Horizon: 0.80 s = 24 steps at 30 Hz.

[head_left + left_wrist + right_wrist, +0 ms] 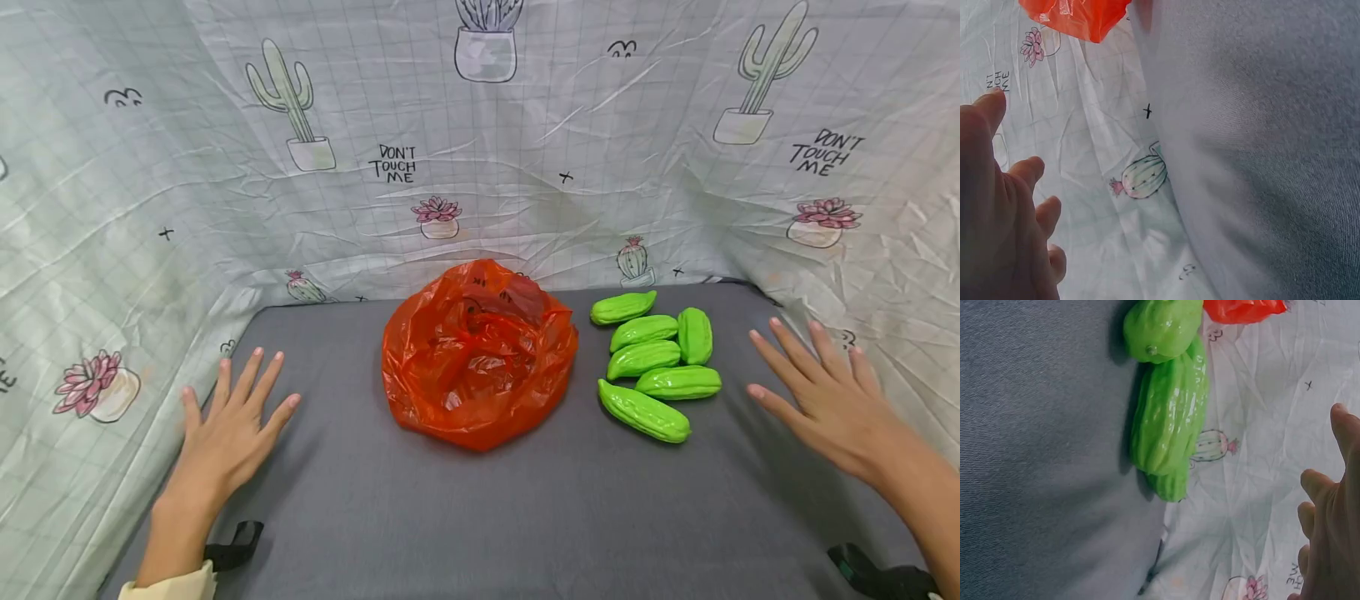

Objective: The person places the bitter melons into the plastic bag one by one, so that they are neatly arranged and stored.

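both hands were empty, their fingers straight and spread. the left hand (228, 433) hung over the desk (450, 525) near its left edge, the right hand (832, 408) near its right edge, neither touching anything. between them, a red plastic bag (480, 425) sat at the middle of the back edge, its mouth gaping upward. six green vegetables (643, 359) lay clustered to its right, toward the back right corner.

no step looked to be under way; it seemed a resting point, with handling either not begun or finished. a next move would probably call for the right hand to come inward and grip one vegetable, while the left hand steadied the bag's limp rim.

folds and glare made it hard to tell whether anything lay inside the bag. the desk's near edge was cut off. the left wrist view caught only a scrap of the bag, and in the right wrist view the vegetables overlapped too much to count.
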Tool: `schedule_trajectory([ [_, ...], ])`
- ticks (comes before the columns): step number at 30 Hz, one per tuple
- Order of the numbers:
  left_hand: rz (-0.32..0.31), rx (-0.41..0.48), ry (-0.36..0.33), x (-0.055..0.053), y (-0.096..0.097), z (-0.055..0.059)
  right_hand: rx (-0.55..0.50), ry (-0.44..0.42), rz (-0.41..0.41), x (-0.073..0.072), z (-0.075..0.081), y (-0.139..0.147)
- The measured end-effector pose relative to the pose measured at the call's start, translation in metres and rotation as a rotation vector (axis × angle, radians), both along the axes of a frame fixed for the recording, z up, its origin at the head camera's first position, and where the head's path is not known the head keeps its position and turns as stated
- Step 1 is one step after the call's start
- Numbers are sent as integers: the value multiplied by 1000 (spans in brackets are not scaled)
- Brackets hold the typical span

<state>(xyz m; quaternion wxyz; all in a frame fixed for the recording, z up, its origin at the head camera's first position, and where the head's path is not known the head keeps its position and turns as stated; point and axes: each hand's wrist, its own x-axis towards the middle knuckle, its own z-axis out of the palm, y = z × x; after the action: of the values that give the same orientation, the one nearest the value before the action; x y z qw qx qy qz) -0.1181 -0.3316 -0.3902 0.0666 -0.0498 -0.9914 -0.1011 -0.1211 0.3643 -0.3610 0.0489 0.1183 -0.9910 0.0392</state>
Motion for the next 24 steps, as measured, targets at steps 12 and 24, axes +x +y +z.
schedule_trajectory([
  [12,-60,66,7,-6,13,5,-48,-25,86,-12,10,-13],
  [24,-148,195,28,-13,40,14,-84,-1,161,-23,4,-34],
])
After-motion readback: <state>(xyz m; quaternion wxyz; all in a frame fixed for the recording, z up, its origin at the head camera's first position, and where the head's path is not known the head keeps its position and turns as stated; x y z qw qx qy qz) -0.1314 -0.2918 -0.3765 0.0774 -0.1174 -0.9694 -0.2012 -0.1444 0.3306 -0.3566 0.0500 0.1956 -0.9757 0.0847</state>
